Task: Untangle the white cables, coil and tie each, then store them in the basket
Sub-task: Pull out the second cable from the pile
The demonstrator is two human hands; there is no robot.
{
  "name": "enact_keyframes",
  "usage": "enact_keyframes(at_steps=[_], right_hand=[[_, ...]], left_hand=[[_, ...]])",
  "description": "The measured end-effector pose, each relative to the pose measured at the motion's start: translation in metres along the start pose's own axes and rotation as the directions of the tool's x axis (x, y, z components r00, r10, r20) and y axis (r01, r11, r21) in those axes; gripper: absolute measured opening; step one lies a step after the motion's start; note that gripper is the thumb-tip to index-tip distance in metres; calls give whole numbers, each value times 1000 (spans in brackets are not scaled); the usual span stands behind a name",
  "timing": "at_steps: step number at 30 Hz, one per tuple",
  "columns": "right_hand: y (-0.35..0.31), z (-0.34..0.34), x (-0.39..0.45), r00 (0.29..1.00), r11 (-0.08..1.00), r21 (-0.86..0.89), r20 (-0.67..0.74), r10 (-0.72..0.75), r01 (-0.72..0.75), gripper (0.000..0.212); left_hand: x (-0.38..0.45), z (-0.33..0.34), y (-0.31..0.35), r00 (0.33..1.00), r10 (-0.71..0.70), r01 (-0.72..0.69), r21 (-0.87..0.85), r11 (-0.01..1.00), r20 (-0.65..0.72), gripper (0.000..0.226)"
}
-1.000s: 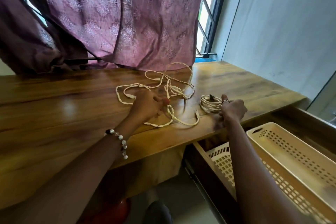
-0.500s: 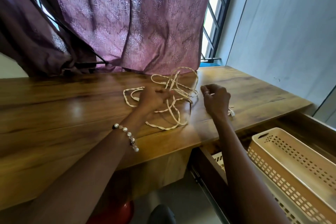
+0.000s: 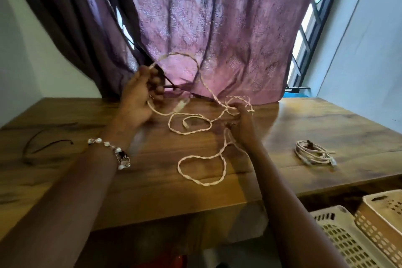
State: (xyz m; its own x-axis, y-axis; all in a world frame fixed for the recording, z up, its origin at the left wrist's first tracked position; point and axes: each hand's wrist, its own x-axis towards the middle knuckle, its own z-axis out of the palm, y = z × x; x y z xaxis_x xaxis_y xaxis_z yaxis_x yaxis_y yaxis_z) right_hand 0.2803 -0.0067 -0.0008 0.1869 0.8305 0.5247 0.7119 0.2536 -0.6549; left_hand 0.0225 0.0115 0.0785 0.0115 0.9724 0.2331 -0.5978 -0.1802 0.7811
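Pinching a raised loop of the loose white cable [image 3: 191,126] between thumb and fingertips, the left hand [image 3: 139,98] is closed on one strand, while the right hand [image 3: 241,122] is closed on a knot of crossings further along the same run. Between the two grips the cable arcs up in front of the curtain [image 3: 217,28]; below the right grip it trails in slack loops on the wooden table [image 3: 65,180]. It is judged light, soft and limp, twisted in pairs, so snagging is likely. A hold close to each crossing is advised. Beyond the right hand, a coiled cable [image 3: 313,154] lies tied, with the basket [image 3: 348,237] lower still.
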Motion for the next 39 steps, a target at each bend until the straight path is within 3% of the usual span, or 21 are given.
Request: enact_keyframes(at_steps=[6, 9, 12, 15, 18, 21, 23, 26, 29, 32, 35, 39], right_hand=[[-23, 10, 33, 963, 980, -103, -227, 142, -169, 23], [-34, 3, 54, 937, 991, -69, -338, 86, -116, 24], [-54, -4, 78, 897, 981, 177, -442, 2, 85, 25], [-79, 1, 89, 918, 866, 411, -376, -122, 284, 22], [-107, 21, 87, 953, 726, 621, -248, -176, 296, 38], [-116, 63, 79, 991, 670, 731, -95, -90, 131, 38], [-116, 94, 71, 998, 628, 778, -54, 41, 16, 27], [-113, 140, 54, 960, 563, 812, -13, 281, -154, 27], [-113, 173, 24, 940, 686, 694, -38, 339, -219, 41], [-99, 190, 4, 982, 863, 471, 45, 184, -184, 36], [-79, 189, 7, 991, 957, 274, 114, 68, -97, 26], [-51, 157, 21, 988, 994, 72, 139, 72, -82, 23]], left_hand=[[9, -57, 20, 967, -12, -40, -200, 979, -254, 34], [12, -84, 11, 952, -67, 27, -134, 991, -299, 36], [16, -99, -1, 947, -134, 104, -114, 988, -292, 38], [19, -110, -12, 939, -170, 105, -219, 970, -301, 40], [20, -121, -24, 948, -164, 60, -355, 933, -271, 39], [24, -126, -26, 960, -122, 3, -429, 903, -252, 32], [27, -127, -22, 968, -82, -30, -436, 900, -236, 31], [28, -130, -19, 971, -73, -29, -415, 909, -229, 29], [24, -130, -12, 973, -67, -25, -390, 921, -220, 25], [20, -122, -4, 980, 1, -60, -288, 956, -201, 15], [19, -120, -3, 983, -23, 21, -15, 1000, -185, 22], [13, -123, -9, 990, -110, 135, 344, 929, -91, 30]])
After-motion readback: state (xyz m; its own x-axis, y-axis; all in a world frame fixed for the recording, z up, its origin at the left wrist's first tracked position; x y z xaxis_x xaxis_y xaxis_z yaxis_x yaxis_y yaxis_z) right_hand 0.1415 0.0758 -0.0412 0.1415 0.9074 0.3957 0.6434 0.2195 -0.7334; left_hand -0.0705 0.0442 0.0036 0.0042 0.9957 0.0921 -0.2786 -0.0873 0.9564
